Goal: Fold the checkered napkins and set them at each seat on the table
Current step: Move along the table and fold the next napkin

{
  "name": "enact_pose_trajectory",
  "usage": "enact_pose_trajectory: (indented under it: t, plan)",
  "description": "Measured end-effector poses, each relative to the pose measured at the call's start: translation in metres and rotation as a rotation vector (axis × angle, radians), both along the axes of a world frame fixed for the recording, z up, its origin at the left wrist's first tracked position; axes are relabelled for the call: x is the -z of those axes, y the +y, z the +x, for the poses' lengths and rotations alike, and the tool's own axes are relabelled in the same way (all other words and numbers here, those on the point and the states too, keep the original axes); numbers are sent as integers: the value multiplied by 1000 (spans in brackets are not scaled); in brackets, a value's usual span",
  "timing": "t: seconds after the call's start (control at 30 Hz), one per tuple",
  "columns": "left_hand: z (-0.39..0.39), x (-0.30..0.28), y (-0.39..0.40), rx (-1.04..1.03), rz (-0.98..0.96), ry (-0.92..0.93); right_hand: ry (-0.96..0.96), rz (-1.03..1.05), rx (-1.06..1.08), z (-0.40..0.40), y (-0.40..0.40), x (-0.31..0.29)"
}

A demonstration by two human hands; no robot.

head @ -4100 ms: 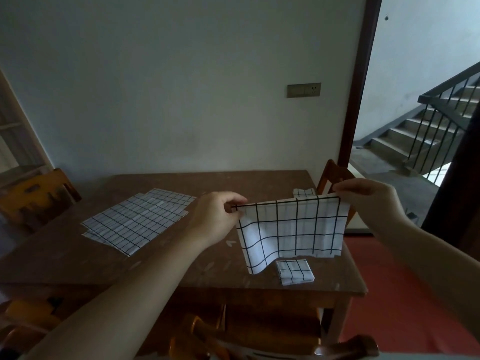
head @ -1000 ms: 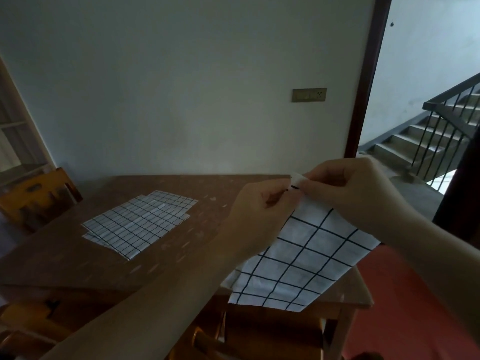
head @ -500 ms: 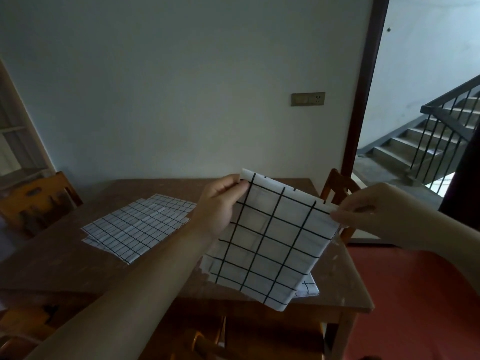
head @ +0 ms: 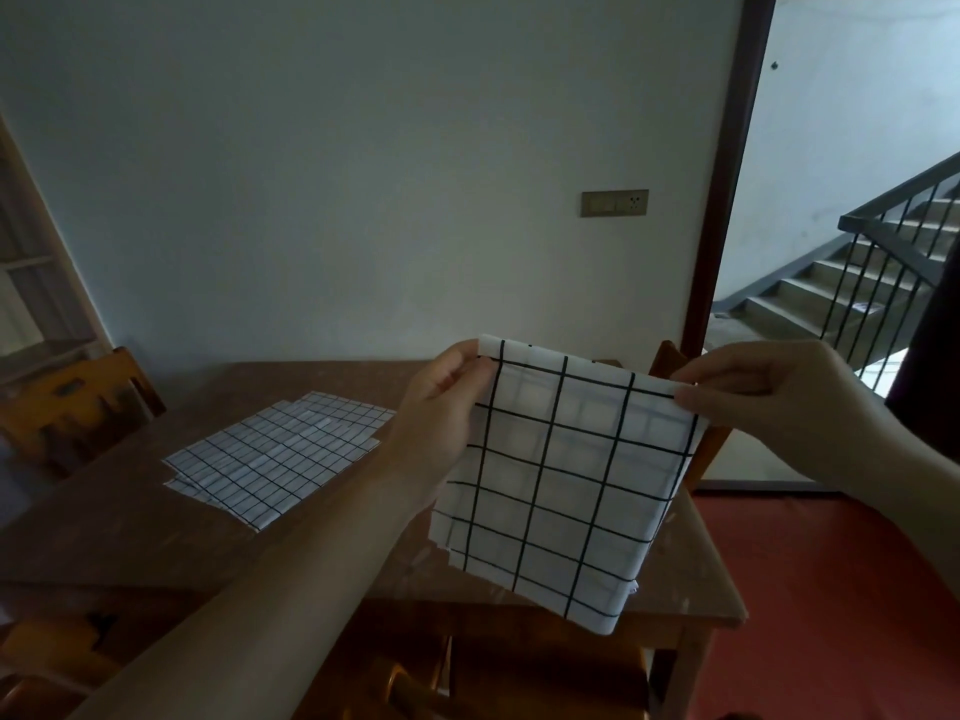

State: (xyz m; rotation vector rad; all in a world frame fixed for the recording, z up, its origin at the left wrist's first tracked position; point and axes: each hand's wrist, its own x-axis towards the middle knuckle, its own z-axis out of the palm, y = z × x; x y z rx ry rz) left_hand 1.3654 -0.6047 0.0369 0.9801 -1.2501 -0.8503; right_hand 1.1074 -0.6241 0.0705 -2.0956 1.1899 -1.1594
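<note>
Lower centre of the frame, the left hand (head: 441,402) and right hand (head: 769,392) each pinch a top corner of a folded checkered napkin (head: 561,480), held hanging above the brown wooden bench (head: 130,532). Further left on the bench lies a flat napkin stack (head: 275,459). Beyond, wooden chairs (head: 67,402), a pale wall, and stairs (head: 852,283) at upper right.

no readable text, labels, brands or numbers anywhere in view
</note>
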Motion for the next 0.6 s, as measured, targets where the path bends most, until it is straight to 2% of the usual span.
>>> enact_pose_trajectory:
  t: [0.2,0.43,0.53,0.6]
  plan:
    - [-8,-1,4,-54,-59,-46,-77,-9,-26,-1,2,2]
    - [-9,-2,8,2,-83,-79,-362,100,-27,1,-2,9]
    - [-7,3,14,116,-5,-215,-453,108,-42,1,-1,5]
    - [-10,8,18,218,115,-142,-503,125,-26,-2,-5,3]
